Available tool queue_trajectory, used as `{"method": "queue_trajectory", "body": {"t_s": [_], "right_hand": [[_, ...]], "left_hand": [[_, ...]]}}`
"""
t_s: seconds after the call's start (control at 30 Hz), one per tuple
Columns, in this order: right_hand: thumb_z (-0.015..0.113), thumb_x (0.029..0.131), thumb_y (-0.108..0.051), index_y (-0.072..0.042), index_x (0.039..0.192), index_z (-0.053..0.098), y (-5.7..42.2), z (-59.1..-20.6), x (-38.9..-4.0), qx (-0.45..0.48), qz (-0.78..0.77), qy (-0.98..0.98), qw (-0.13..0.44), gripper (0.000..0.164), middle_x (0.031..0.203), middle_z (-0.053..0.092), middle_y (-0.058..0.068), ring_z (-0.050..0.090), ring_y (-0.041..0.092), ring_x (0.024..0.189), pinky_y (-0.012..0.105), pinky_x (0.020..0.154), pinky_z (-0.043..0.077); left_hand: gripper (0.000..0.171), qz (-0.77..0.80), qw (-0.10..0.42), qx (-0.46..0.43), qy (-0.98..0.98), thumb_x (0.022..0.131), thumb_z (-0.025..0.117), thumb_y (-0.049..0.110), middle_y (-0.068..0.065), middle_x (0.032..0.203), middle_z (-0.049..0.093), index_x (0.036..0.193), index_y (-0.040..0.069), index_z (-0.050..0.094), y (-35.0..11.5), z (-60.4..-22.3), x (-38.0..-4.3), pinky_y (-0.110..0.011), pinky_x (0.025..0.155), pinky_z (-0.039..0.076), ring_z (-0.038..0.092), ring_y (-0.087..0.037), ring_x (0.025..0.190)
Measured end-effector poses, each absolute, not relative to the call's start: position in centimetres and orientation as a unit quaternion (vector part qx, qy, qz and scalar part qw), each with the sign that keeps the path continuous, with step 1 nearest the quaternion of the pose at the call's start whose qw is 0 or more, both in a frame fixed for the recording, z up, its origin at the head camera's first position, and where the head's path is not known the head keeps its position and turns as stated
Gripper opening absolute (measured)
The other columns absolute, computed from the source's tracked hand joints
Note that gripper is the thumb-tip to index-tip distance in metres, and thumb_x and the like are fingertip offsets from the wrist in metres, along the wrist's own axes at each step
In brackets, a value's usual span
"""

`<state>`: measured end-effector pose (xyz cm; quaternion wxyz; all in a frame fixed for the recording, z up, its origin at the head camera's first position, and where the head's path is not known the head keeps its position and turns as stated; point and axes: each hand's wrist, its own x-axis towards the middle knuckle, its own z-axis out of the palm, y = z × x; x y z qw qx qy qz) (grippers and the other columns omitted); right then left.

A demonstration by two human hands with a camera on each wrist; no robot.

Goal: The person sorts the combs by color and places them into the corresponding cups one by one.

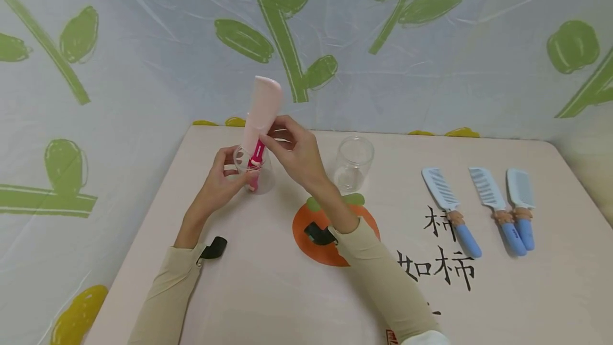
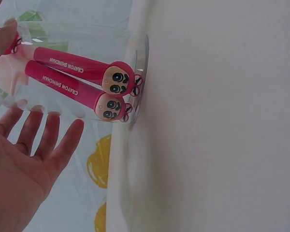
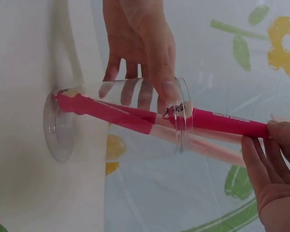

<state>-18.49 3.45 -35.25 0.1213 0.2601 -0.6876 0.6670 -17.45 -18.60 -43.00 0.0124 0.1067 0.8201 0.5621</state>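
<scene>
At the back left of the table, a clear cup point(image 1: 266, 179) stands with my left hand point(image 1: 215, 188) around it, thumb on one side and fingers on the other. Two pink combs point(image 2: 70, 62) stand inside, handle ends with cartoon faces down near the bottom. My right hand point(image 1: 301, 156) pinches another pink comb point(image 3: 227, 122) by its dark pink handle. That comb's face end is just within the cup's mouth, by my left thumb. Pale pink comb heads point(image 1: 262, 105) rise above the rim, overlapping each other in the head view.
A second clear cup point(image 1: 354, 164) stands to the right of my right hand. Three blue combs point(image 1: 452, 212) lie at the table's right side. The tabletop point(image 1: 258, 292) bears a printed orange persimmon and black characters. A leaf-patterned sheet point(image 1: 158, 68) hangs behind.
</scene>
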Motion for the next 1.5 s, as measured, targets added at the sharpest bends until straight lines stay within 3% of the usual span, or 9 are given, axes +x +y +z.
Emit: {"method": "queue_trajectory", "body": {"t_s": [0.23,0.7,0.93,1.5], "right_hand": [[0.074,0.094,-0.004,0.002,0.120,0.067,2.9,-35.8,-18.5,0.286,0.599,-0.737,0.128,0.028,0.111,0.071,0.014,0.071,0.024,0.100,0.029,0.088,0.058],[0.071,0.096,-0.003,0.005,0.119,0.065,2.0,-36.6,-18.6,0.327,0.533,-0.769,0.135,0.025,0.105,0.073,0.015,0.072,0.024,0.095,0.037,0.085,0.060],[0.070,0.097,-0.003,0.004,0.117,0.064,1.8,-36.7,-18.6,0.338,0.510,-0.779,0.135,0.022,0.106,0.072,0.014,0.071,0.022,0.096,0.032,0.085,0.060],[0.069,0.098,-0.007,0.001,0.118,0.063,1.0,-36.3,-18.4,0.332,0.421,-0.833,0.134,0.021,0.103,0.074,0.011,0.072,0.019,0.091,0.025,0.085,0.057]], "left_hand": [[0.076,0.565,0.000,0.125,0.815,0.092,0.079,0.024,-0.011,0.137,0.045,0.150,0.009,0.033,-18.8,-43.5,-17.6,-0.054,0.107,0.042,0.044,-0.026,0.125],[0.071,0.569,-0.011,0.144,0.810,0.093,0.078,0.022,-0.012,0.137,0.046,0.147,0.005,0.035,-18.6,-43.4,-17.8,-0.052,0.104,0.043,0.047,-0.024,0.120],[0.071,0.567,-0.012,0.146,0.811,0.093,0.078,0.022,-0.012,0.137,0.046,0.146,0.005,0.035,-18.7,-43.3,-17.7,-0.053,0.104,0.043,0.046,-0.024,0.120],[0.065,0.579,0.012,0.128,0.805,0.094,0.071,0.001,-0.030,0.138,0.039,0.144,-0.005,0.031,-17.9,-41.5,-16.7,-0.060,0.107,0.039,0.041,-0.043,0.124]]}}
